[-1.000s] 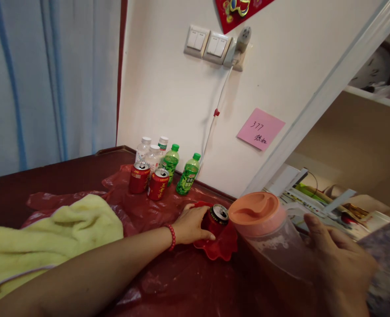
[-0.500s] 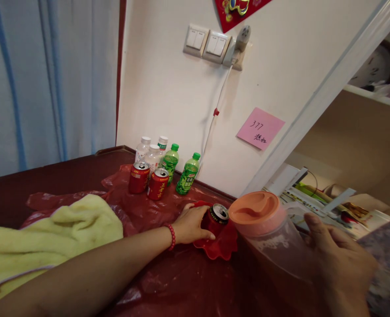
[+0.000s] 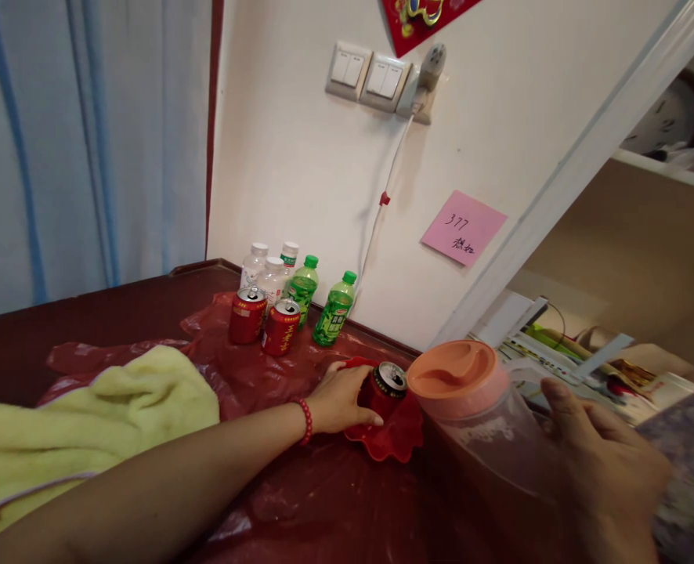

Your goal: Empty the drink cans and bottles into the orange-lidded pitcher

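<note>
My left hand [image 3: 341, 401], with a red bead bracelet at the wrist, is wrapped round a red drink can [image 3: 385, 392]. The can stands in a red dish with a wavy rim [image 3: 397, 445], its black-edged top facing up with the opening showing. At the right, my right hand [image 3: 611, 462] grips the handle of a clear plastic pitcher [image 3: 500, 446]. An orange lid [image 3: 456, 372] covers the pitcher, which tilts toward the can. Lid and can top look very close; whether they touch I cannot tell.
Behind are two red cans [image 3: 281, 327], two green bottles [image 3: 335, 309] and several white-capped bottles [image 3: 255, 262] by the wall. A yellow towel [image 3: 153, 392] lies at left on red plastic sheeting [image 3: 305, 509]. A cord [image 3: 385, 180] hangs down the wall.
</note>
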`<action>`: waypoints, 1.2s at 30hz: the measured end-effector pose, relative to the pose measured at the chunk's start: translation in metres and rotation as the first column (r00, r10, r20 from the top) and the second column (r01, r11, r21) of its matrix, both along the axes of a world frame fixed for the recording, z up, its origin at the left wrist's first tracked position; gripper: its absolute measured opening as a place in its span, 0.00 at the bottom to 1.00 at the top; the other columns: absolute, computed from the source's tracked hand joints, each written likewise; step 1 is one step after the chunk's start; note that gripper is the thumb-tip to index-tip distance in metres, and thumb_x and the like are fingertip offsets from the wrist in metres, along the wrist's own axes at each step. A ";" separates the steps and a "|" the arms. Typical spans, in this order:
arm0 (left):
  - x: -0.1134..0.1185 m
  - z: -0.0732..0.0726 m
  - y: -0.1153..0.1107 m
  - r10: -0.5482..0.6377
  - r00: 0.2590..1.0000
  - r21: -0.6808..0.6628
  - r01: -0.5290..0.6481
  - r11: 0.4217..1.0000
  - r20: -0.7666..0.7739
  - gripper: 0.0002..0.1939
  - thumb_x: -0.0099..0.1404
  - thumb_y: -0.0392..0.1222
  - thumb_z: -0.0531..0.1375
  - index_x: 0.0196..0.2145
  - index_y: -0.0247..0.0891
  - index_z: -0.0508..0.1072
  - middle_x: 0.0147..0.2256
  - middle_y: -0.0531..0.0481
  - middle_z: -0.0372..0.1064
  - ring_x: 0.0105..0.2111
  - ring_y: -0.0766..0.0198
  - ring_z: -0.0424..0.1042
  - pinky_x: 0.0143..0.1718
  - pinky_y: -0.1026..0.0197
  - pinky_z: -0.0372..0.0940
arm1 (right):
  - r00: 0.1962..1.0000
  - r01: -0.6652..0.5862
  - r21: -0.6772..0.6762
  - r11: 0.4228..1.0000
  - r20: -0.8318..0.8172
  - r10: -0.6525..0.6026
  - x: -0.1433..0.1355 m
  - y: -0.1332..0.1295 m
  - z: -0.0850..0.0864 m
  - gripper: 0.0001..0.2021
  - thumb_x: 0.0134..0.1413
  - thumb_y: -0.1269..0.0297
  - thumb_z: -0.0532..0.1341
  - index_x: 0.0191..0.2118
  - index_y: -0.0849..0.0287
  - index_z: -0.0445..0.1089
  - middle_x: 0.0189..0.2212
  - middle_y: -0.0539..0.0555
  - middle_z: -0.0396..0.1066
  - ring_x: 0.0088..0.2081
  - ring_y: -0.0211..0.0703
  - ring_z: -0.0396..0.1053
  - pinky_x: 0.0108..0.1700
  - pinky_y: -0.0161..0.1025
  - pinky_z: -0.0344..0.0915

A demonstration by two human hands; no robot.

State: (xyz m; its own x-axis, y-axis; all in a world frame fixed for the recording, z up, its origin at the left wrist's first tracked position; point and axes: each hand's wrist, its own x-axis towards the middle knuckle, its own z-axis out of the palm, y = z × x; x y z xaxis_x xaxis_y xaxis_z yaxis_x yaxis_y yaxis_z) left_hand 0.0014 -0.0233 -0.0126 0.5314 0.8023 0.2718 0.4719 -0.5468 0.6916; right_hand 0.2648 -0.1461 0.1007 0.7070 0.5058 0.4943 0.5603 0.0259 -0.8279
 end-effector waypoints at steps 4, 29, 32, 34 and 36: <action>0.000 0.000 0.000 0.001 1.000 -0.001 -0.001 1.000 -0.003 0.42 0.53 0.55 0.79 0.62 0.45 0.72 0.62 0.41 0.77 0.64 0.38 0.72 0.72 0.36 0.51 | 1.000 0.000 -0.011 1.000 0.001 0.000 0.004 0.001 -0.002 0.28 0.50 0.32 0.71 0.33 0.57 0.76 0.22 0.48 0.62 0.29 0.42 0.58 0.27 0.37 0.55; 0.000 0.002 0.000 0.003 1.000 -0.019 -0.003 1.000 0.000 0.43 0.53 0.52 0.81 0.62 0.43 0.72 0.62 0.41 0.76 0.65 0.39 0.72 0.73 0.36 0.50 | 0.999 0.036 -0.019 0.999 0.024 -0.035 0.003 0.002 0.000 0.29 0.48 0.31 0.70 0.29 0.57 0.75 0.21 0.49 0.61 0.29 0.43 0.57 0.26 0.38 0.53; -0.001 0.002 -0.001 0.003 1.000 -0.018 -0.003 1.000 0.007 0.42 0.53 0.51 0.81 0.62 0.44 0.72 0.62 0.42 0.77 0.65 0.39 0.71 0.73 0.36 0.50 | 1.000 0.016 -0.022 1.000 0.021 -0.015 0.002 0.000 0.000 0.28 0.50 0.32 0.70 0.31 0.57 0.76 0.23 0.49 0.63 0.30 0.44 0.59 0.28 0.38 0.55; -0.001 0.002 -0.001 0.001 1.000 -0.016 0.000 1.000 0.009 0.42 0.53 0.51 0.81 0.62 0.43 0.72 0.62 0.42 0.76 0.65 0.40 0.71 0.72 0.36 0.50 | 1.000 0.010 -0.038 0.999 0.019 -0.009 0.001 -0.001 0.000 0.29 0.50 0.31 0.70 0.31 0.57 0.76 0.23 0.49 0.63 0.30 0.44 0.59 0.28 0.39 0.55; -0.001 0.001 -0.001 0.000 1.000 -0.015 0.000 1.000 0.008 0.42 0.53 0.52 0.81 0.62 0.43 0.72 0.62 0.42 0.77 0.65 0.40 0.72 0.72 0.36 0.50 | 1.000 0.008 -0.043 0.999 0.019 -0.008 0.000 -0.002 0.001 0.29 0.50 0.30 0.70 0.31 0.57 0.76 0.23 0.49 0.63 0.30 0.44 0.59 0.28 0.39 0.55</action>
